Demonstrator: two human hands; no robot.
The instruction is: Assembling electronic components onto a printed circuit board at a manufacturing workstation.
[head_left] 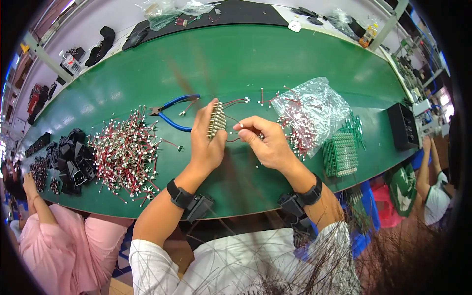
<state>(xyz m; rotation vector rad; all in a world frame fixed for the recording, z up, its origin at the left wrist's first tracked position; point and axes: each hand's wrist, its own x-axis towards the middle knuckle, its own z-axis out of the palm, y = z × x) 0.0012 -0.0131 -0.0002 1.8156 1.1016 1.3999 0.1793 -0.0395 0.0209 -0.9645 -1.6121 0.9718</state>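
My left hand [204, 145] is closed around the edges of a small circuit board panel [217, 121], which stands tilted on its side with rows of metallic parts. Thin red and dark wires run from the panel toward my right hand [268, 143]. Its thumb and forefinger pinch a wire lead with a white connector [239, 126], close to the panel's right side. Beyond my left hand lie wire cutters [169, 104] with blue handles, jaws pointing left. Loose red leads with white plugs [241, 100] rest on the green table just past the panel.
Left of my arm is a big heap of red-and-white wire leads [125, 155], then black plastic parts [73, 160]. To the right lie a clear plastic bag [319, 101] over more leads, stacked green boards [340, 156] and a black bin [403, 127]. People sit at both sides.
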